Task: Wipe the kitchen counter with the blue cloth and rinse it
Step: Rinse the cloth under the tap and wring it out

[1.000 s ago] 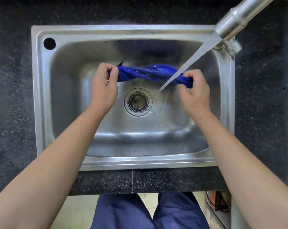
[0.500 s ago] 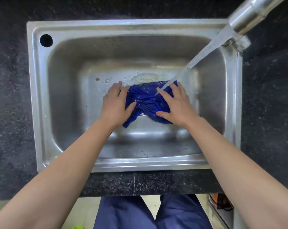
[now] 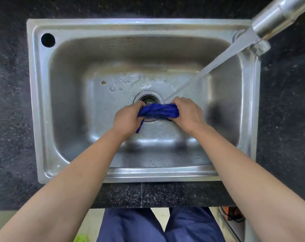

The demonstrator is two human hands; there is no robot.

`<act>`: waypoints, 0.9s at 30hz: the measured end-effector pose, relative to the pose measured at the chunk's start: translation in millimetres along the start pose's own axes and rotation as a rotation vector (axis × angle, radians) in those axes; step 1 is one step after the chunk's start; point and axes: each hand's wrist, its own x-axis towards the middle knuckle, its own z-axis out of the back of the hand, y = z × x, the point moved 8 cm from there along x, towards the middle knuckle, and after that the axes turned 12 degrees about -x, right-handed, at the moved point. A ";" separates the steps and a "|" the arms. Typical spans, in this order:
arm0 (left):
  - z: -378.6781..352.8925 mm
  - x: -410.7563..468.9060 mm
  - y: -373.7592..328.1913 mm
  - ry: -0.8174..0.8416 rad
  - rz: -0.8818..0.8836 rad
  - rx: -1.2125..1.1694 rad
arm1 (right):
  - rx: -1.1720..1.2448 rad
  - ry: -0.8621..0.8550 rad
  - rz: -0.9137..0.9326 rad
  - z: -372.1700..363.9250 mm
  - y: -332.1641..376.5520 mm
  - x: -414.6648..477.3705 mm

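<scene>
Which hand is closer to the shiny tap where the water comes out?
The right hand. It sits below and left of the tap, beside where the stream lands. The left hand is farther off, across the blue cloth that both hands grip.

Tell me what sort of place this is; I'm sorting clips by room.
Most likely a kitchen: a steel sink set in a dark speckled counter, a running tap, and a blue cloth held over the drain.
</scene>
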 end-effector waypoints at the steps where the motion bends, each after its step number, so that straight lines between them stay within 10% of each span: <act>1: 13.5 0.5 -9.1 -0.063 -0.023 0.022 | -0.020 -0.095 -0.005 12.1 -1.7 -1.2; 6: 64.2 3.8 -47.0 -0.326 -0.298 0.083 | -0.060 -0.477 -0.023 58.2 -9.0 -17.9; 14: 14.6 -2.8 4.5 -0.074 -0.160 0.357 | 0.026 -0.124 -0.020 4.4 -20.1 -18.8; 27: 18.4 -15.5 -20.8 -0.196 -0.248 -0.010 | -0.150 -0.388 0.083 6.0 -3.0 -17.0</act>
